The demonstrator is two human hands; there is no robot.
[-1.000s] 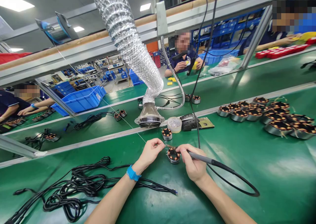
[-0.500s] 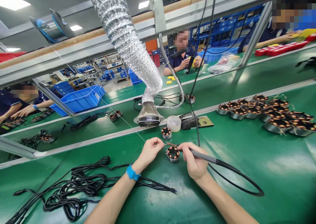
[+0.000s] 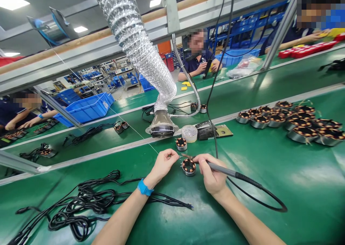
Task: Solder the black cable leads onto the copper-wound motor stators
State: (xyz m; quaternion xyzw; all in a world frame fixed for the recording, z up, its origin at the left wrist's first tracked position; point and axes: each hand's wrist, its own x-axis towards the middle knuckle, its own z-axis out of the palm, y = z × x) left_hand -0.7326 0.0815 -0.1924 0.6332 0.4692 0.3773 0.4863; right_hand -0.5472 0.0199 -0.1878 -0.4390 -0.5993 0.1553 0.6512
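My left hand (image 3: 165, 165), with a blue band (image 3: 145, 188) on its wrist, pinches a thin solder wire (image 3: 138, 134) near its end. That wire runs down from a spool (image 3: 52, 31) at the upper left. In my right hand (image 3: 214, 175) is a soldering iron (image 3: 225, 170), held like a pen. Its tip points left, above the rim of a copper-wound motor stator (image 3: 188, 167) lying on the green mat. Whether tip and solder touch, I cannot tell. Just behind stands a second stator (image 3: 181, 144).
Black cables (image 3: 88, 205) lie coiled at left. A fume-extraction hood (image 3: 162, 124) hangs behind the stators, beside a round clear container (image 3: 189, 133) and a dark iron stand (image 3: 206, 130). Several stators (image 3: 304, 131) sit at right. Co-workers sit beyond the conveyor (image 3: 231, 101).
Both hands keep nearly the same position at the stator. On the conveyor behind, the stators and cables have shifted slightly left.
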